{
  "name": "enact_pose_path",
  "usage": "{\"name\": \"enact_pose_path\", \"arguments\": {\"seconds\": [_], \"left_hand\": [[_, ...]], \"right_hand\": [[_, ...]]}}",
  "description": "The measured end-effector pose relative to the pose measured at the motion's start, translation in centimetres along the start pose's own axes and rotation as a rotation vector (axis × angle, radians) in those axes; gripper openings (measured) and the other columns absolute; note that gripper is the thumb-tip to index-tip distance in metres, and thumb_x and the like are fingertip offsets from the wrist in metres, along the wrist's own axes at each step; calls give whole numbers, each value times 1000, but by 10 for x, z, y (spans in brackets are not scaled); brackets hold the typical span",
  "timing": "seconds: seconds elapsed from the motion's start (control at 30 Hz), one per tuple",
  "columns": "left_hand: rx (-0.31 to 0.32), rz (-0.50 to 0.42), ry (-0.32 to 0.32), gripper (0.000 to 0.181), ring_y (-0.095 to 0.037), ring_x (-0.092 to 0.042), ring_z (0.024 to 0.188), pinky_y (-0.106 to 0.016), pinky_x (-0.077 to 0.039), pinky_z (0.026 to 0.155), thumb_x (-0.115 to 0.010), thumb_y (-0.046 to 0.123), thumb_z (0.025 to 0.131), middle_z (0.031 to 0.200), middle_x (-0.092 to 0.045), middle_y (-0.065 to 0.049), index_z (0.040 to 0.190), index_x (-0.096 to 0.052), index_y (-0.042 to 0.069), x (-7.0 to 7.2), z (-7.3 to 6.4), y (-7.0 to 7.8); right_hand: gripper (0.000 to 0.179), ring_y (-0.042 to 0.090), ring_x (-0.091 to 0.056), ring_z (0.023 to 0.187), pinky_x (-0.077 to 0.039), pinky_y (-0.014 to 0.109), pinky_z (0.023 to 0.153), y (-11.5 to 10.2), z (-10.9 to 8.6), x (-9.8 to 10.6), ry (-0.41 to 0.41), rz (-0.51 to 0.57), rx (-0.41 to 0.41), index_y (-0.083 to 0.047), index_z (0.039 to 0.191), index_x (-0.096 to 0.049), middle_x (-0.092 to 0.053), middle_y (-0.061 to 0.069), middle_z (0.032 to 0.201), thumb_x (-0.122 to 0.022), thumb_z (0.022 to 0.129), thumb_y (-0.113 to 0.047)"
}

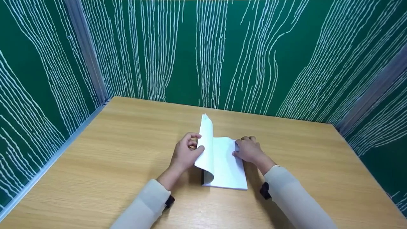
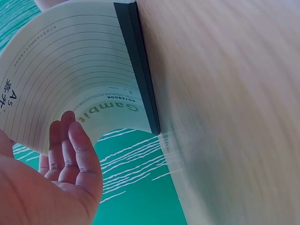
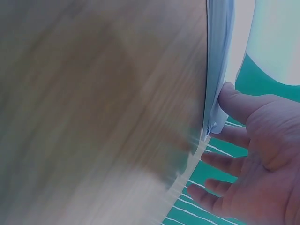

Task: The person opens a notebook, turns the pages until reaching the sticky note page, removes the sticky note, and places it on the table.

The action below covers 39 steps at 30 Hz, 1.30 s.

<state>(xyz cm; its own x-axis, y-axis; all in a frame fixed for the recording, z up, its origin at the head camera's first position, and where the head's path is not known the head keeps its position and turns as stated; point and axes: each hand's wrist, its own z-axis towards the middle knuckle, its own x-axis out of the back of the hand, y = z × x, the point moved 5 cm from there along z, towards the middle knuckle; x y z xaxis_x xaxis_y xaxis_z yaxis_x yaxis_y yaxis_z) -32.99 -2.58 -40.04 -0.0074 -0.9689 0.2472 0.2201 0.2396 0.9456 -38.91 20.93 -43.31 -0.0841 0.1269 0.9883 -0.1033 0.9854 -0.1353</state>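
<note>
A notebook point(image 1: 226, 163) lies open on the table, its right-hand page white and blank. Its turned-up front cover point(image 2: 70, 51), printed with lines and the words "Gambit" and "NOTEBOOK", curves up from a black spine point(image 2: 138, 65). My left hand point(image 1: 185, 153) pinches this raised part, thumb on the white inner side and fingers behind the cover. At the right edge, my right hand point(image 1: 250, 149) grips the page stack near its far corner. In the right wrist view the thumb point(image 3: 229, 96) presses the page edges, with the index finger by the corner and the other fingers loosely bent.
The wooden table point(image 1: 133, 133) extends around the notebook. Green panels with white wavy lines point(image 1: 184, 54) stand behind it and at both sides, joined by grey posts point(image 1: 86, 47). Dark wrist devices point(image 1: 265, 190) show beneath the pale sleeves.
</note>
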Motion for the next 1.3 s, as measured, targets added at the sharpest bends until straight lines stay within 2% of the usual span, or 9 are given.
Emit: {"name": "enact_pose_path", "arguments": {"seconds": [0.4,0.63,0.67,0.83,0.93,1.1,1.3], "left_hand": [[-8,-20,-8,30,-15,-54,66,-27,-46,62,-60,20,76,76,-61,0,105,-52,23,-1,-1,1],[-6,-17,-17,31,-15,-55,68,-27,-46,63,-60,22,76,76,-60,1,106,-52,24,-1,-1,1],[-5,-18,-18,31,-15,-55,68,-27,-46,63,-60,20,76,76,-60,0,106,-52,22,0,-2,5],[-8,-12,-12,31,-16,-54,68,-26,-46,63,-60,20,77,77,-60,-1,106,-52,22,1,-3,5],[-7,-9,-12,30,-16,-55,68,-26,-46,63,-60,22,77,77,-60,0,106,-52,24,-1,0,0],[-2,-9,-7,30,-16,-54,69,-26,-46,63,-60,22,77,78,-59,0,106,-51,25,0,0,0],[-10,-12,-6,30,-15,-54,66,-26,-46,63,-60,21,76,75,-59,0,105,-52,24,0,-1,1]], "right_hand": [[51,27,-39,100,-36,49,84,-5,-4,8,84,54,24,-16,119,-53,-52,10,112,-68,73,-32],[62,29,-46,104,-37,49,90,-2,-4,7,42,130,-31,-16,128,-39,-52,10,117,-68,74,-26],[65,30,-46,106,-38,49,90,-1,-3,7,40,143,-40,-15,130,-36,-51,12,119,-67,74,-25],[68,29,-48,110,-38,45,92,4,-2,8,44,233,-76,-7,136,-25,-46,16,126,-60,78,-9],[58,27,-52,103,-41,43,89,5,-1,10,61,277,-74,-7,133,-32,-50,15,120,-55,80,-3],[42,22,-54,88,-47,36,80,4,1,13,136,293,-37,-11,122,-47,-57,9,103,-55,81,-7],[32,21,-53,85,-49,32,72,0,-1,18,216,313,31,-13,113,-54,-56,6,99,-55,81,-8]]}}
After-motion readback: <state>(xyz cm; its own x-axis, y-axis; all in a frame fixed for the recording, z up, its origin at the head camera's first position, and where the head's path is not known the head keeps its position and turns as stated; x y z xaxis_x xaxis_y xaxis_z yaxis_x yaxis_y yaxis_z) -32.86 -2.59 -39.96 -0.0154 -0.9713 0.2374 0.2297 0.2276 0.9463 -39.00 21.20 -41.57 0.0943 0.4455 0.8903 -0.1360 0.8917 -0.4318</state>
